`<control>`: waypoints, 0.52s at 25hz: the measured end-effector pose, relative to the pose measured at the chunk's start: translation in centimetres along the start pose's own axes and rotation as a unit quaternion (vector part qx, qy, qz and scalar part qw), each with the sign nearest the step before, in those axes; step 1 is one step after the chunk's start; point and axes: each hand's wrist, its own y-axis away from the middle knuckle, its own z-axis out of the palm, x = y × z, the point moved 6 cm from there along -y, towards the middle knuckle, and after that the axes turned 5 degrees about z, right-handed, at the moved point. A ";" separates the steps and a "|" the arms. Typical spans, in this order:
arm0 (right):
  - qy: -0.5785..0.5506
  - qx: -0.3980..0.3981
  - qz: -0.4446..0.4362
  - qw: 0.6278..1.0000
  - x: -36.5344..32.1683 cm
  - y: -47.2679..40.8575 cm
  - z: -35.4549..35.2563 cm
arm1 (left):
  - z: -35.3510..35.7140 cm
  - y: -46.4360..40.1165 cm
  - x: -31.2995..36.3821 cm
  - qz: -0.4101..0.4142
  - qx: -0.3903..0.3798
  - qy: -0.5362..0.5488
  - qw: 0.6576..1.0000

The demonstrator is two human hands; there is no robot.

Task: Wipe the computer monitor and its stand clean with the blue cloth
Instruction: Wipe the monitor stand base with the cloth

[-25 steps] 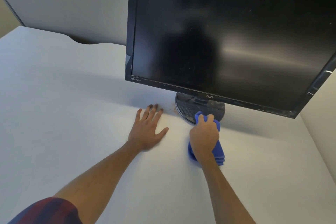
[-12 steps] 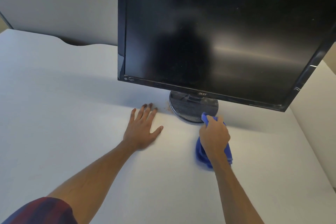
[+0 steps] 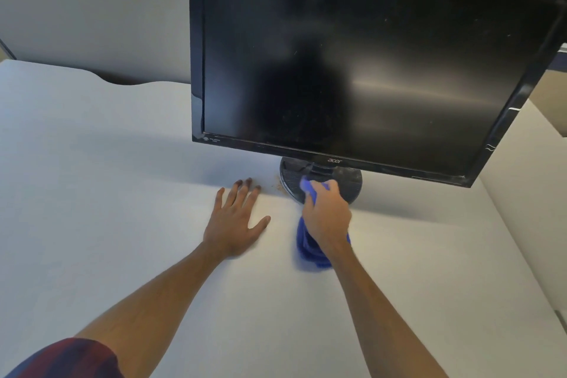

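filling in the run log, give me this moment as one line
step: wiping stand base | right hand: shut on blue cloth, at base | left hand: flat, open on desk | monitor: dust specks

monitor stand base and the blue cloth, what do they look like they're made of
Monitor stand base: likely black plastic, ribbed matte top, speckled with dust. Blue cloth: soft fabric, possibly microfibre; it bunches in thick folds under the right hand.

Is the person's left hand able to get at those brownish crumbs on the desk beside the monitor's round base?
Probably yes: the left hand lies flat on the desk, fingertips close to the crumbs, nothing between them.
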 end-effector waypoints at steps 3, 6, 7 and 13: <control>0.030 0.045 0.141 0.989 5.8 -2.1 -2.4 | -0.3 0.0 0.1 0.003 0.009 0.005 1.000; 0.100 0.005 0.187 0.977 6.2 -2.6 -1.1 | -0.4 0.0 0.3 0.005 0.015 0.004 1.000; 0.136 0.000 0.173 0.976 5.0 -2.7 -0.4 | -0.4 -0.1 0.3 0.005 0.017 0.007 1.000; 0.215 -0.032 0.006 0.976 -2.8 -2.7 3.4 | -0.2 -0.1 0.1 0.001 0.017 0.009 1.000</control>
